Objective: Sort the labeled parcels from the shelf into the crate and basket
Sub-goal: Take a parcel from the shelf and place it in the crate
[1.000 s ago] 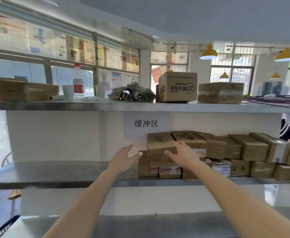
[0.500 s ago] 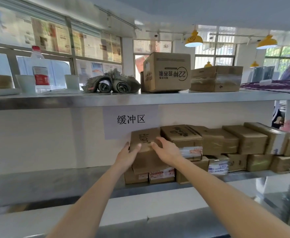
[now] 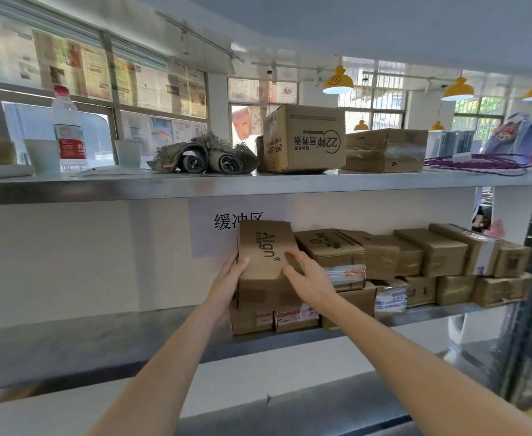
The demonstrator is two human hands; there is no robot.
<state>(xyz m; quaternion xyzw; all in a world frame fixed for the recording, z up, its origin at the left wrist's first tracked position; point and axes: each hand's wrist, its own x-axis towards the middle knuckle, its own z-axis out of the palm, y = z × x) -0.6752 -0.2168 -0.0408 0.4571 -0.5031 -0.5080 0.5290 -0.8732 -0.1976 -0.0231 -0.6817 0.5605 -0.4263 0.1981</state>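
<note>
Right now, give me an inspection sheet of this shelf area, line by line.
Surface: steel middle shelf, bare on its left part.
Job's things: brown cardboard "Align" parcel tilted up atop stacked brown taped parcels; crate and basket not in view.
Clutter: upper steel shelf holds clear plastic bottle with red label, two white cups, rolled dark cloth, large printed carton.
Hands: left hand and right hand grip the Align parcel's sides.
Cables: purple cord coiled on upper shelf.
Surroundings: paper-covered windows, yellow pendant lamps.

Parcels (image 3: 384, 256): brown cardboard, black print. Shelf (image 3: 101, 338): grey metal. Bottle (image 3: 69, 133): clear, red cap and label. Lamps (image 3: 338, 81): yellow.
</note>
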